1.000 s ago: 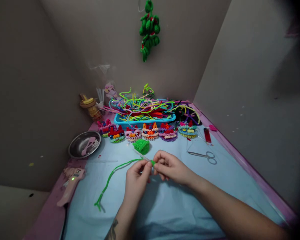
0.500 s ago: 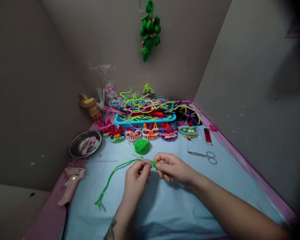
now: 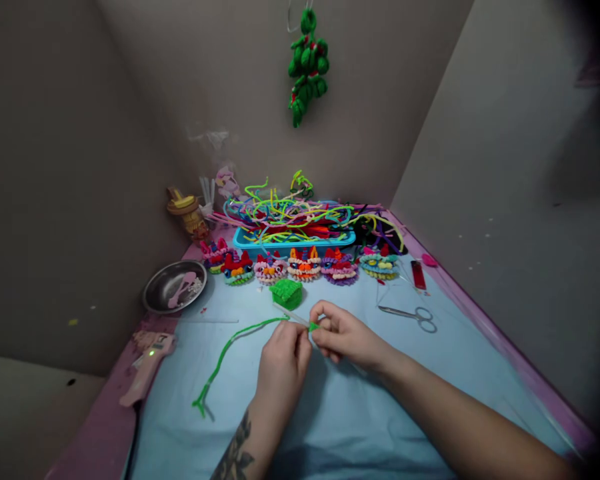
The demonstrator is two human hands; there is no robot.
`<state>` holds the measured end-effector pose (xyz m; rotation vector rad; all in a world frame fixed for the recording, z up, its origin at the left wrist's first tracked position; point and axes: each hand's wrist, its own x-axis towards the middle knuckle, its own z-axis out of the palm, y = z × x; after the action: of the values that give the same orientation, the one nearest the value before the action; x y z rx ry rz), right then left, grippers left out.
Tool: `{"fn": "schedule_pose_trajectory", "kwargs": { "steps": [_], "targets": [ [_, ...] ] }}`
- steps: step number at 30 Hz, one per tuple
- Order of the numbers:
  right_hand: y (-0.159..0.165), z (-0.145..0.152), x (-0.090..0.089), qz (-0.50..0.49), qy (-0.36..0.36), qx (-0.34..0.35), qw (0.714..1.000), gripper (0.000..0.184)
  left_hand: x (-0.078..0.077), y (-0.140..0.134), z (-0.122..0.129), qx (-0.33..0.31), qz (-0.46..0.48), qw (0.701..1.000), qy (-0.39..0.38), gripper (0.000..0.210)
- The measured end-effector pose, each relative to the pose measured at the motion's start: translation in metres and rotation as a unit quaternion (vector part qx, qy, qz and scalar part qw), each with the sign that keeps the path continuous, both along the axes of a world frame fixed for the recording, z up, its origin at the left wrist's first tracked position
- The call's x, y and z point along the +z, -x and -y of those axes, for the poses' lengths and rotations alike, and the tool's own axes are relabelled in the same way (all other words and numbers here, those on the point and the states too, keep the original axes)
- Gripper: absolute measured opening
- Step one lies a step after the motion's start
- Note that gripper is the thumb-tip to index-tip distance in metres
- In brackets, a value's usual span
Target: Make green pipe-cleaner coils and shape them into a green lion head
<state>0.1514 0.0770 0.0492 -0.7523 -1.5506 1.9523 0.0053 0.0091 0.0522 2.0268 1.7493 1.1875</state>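
Note:
My left hand (image 3: 283, 357) is closed in a pinch near the middle of the table, on a green pipe cleaner (image 3: 223, 355) whose long tail runs left and ends in a small fork. A pale thin stick (image 3: 296, 316) pokes out above the left fingers. Against it, my right hand (image 3: 344, 335) pinches a short green part of the pipe cleaner that looks wound around the stick. Fingers hide most of the winding. Just beyond both hands sits a green fuzzy block-shaped piece (image 3: 287, 294).
Colourful pipe-cleaner animal heads (image 3: 305, 265) line up before a blue tray (image 3: 295, 247) heaped with pipe cleaners. Scissors (image 3: 410, 316) and a red lighter (image 3: 418, 275) lie right. A metal bowl (image 3: 153, 293) and pink glue gun (image 3: 147, 370) are left. A green bundle (image 3: 309, 67) hangs behind.
My left hand has turned, its back now more upward and its fingers closer to the right hand. The right hand keeps its pinch. The whole view has shifted slightly.

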Motion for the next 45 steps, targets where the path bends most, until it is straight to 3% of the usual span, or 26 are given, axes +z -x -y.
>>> {"fn": "schedule_pose_trajectory", "kwargs": {
  "steps": [4, 10, 15, 16, 18, 20, 22, 25, 29, 32, 35, 39, 45],
  "targets": [
    [0.002, 0.002, 0.003, 0.049, -0.107, -0.071, 0.99, 0.023, -0.002, 0.002, 0.001, 0.003, -0.03, 1.0, -0.002, 0.012],
    [0.003, 0.002, 0.002, 0.02, 0.001, -0.04, 0.999, 0.025, -0.002, 0.0, 0.0, 0.008, 0.026, 1.0, 0.003, 0.014],
    [0.001, -0.001, 0.003, 0.034, -0.035, -0.059, 0.997, 0.023, -0.006, 0.018, -0.001, -0.001, 0.044, 0.999, 0.026, 0.015],
    [0.0, -0.002, 0.003, 0.036, -0.041, -0.072, 0.996, 0.023, -0.007, 0.029, -0.001, 0.008, 0.039, 0.999, 0.031, 0.017],
    [-0.001, -0.004, 0.005, 0.034, -0.045, -0.105, 0.993, 0.023, -0.008, 0.052, -0.002, 0.089, 0.026, 0.995, 0.022, 0.021],
    [-0.002, -0.005, 0.007, 0.033, -0.045, -0.127, 0.99, 0.023, -0.006, 0.07, -0.004, 0.141, -0.034, 0.989, 0.027, 0.021],
    [-0.002, -0.005, 0.008, 0.039, -0.045, -0.129, 0.99, 0.023, -0.005, 0.075, -0.008, 0.132, -0.131, 0.98, 0.073, 0.02],
    [-0.001, -0.004, 0.009, 0.062, -0.047, -0.115, 0.99, 0.023, -0.005, 0.06, -0.02, 0.095, -0.258, 0.95, 0.149, 0.019],
    [-0.001, -0.004, 0.009, 0.073, -0.052, -0.102, 0.991, 0.022, -0.013, 0.041, -0.037, 0.091, -0.302, 0.929, 0.196, 0.015],
    [-0.002, -0.005, 0.009, 0.064, -0.045, -0.108, 0.991, 0.021, -0.015, 0.04, -0.038, 0.08, -0.232, 0.956, 0.158, 0.016],
    [-0.002, -0.005, 0.007, 0.046, -0.036, -0.121, 0.991, 0.022, -0.009, 0.035, -0.028, 0.041, -0.037, 0.992, 0.112, 0.015],
    [-0.001, -0.004, 0.002, 0.004, -0.012, -0.13, 0.991, 0.024, 0.002, 0.014, -0.015, -0.013, 0.165, 0.979, 0.122, 0.012],
    [0.003, -0.002, 0.002, -0.035, 0.034, -0.121, 0.992, 0.025, -0.004, 0.003, -0.014, -0.013, 0.229, 0.969, 0.093, 0.014]
  ]
}}
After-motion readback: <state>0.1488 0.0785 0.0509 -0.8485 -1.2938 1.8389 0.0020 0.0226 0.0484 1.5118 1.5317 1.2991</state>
